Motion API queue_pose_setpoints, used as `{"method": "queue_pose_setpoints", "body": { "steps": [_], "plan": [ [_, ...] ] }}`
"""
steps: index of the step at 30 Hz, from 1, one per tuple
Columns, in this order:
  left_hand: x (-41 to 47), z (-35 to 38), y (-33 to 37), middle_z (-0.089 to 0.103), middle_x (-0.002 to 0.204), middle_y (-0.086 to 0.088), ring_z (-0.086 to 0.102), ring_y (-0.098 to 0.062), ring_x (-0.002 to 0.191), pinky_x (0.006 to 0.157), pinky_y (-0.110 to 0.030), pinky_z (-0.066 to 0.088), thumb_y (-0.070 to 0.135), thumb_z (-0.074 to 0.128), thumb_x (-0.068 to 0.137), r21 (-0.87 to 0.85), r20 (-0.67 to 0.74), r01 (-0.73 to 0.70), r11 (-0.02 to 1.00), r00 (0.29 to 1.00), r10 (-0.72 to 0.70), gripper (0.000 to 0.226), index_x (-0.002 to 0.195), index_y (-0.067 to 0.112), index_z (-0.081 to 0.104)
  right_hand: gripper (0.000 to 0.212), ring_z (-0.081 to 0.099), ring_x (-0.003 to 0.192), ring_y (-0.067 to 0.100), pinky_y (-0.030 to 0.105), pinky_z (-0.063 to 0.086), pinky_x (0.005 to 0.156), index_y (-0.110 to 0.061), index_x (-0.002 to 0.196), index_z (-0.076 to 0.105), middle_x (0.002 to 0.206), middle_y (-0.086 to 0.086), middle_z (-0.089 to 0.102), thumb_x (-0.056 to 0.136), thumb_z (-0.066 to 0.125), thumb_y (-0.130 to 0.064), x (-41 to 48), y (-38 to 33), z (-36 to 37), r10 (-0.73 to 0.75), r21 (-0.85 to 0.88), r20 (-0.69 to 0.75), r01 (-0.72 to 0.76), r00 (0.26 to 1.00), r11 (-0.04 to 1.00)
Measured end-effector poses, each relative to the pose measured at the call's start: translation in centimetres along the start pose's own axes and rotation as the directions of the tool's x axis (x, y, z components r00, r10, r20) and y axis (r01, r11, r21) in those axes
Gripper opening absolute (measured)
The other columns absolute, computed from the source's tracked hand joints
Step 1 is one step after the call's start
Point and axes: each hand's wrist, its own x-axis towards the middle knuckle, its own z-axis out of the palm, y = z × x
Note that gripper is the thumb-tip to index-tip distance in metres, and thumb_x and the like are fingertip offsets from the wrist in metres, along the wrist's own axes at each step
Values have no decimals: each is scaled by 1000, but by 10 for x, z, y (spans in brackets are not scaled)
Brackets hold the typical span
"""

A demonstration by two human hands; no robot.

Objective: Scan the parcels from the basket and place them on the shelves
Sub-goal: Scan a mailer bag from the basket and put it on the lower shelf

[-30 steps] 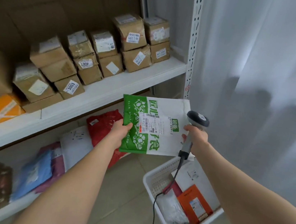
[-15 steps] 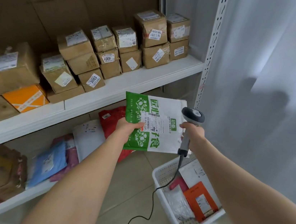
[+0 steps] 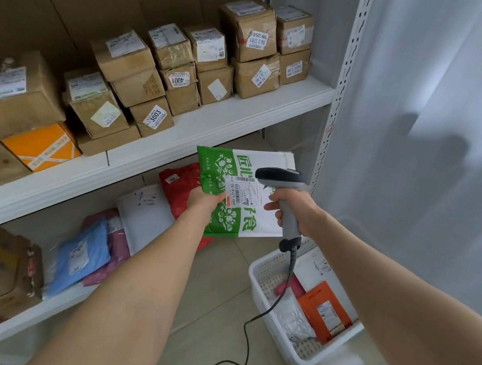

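My left hand (image 3: 203,200) grips the left edge of a flat green and white parcel (image 3: 230,220) with a barcode label facing me. My right hand (image 3: 297,209) holds a grey corded barcode scanner (image 3: 283,178) by its handle, its head over the parcel's right part and next to the label. Below on the floor stands a white perforated basket (image 3: 263,280) with an orange parcel (image 3: 324,311), a clear bag and other parcels in it. White shelves (image 3: 178,134) stand to the left.
The upper shelf carries several brown cardboard boxes (image 3: 247,28) and an orange box (image 3: 42,145). The lower shelf (image 3: 32,317) holds red, white, pink and blue soft parcels. A white curtain (image 3: 437,147) hangs on the right. The scanner cable trails over the tiled floor.
My right hand has brought the scanner leftward, from beside the parcel's right edge to over the parcel. The view has shifted so the shelves sit further right.
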Motion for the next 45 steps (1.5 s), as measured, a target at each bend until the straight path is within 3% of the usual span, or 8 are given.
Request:
{"method": "queue_pose_setpoints", "body": {
  "steps": [11, 45],
  "plan": [
    [-2, -6, 7, 69, 107, -12, 66, -29, 95, 87, -46, 55, 10, 77, 78, 28, -17, 6, 1000, 1000, -5, 26, 101, 6, 67, 4, 45, 56, 13, 23, 41, 54, -9, 88, 54, 69, 8, 55, 87, 58, -10, -6, -6, 6, 18, -93, 9, -17, 1000, 996],
    [-1, 12, -3, 69, 110, -13, 66, -30, 97, 87, -47, 54, 7, 75, 80, 39, -63, 22, 999, 998, -20, 25, 104, 5, 68, 8, 45, 53, 12, 22, 44, 52, -10, 93, 52, 64, 5, 51, 86, 56, -11, -6, -11, -8, 75, -60, 46, -72, 996, 996]
  ]
}}
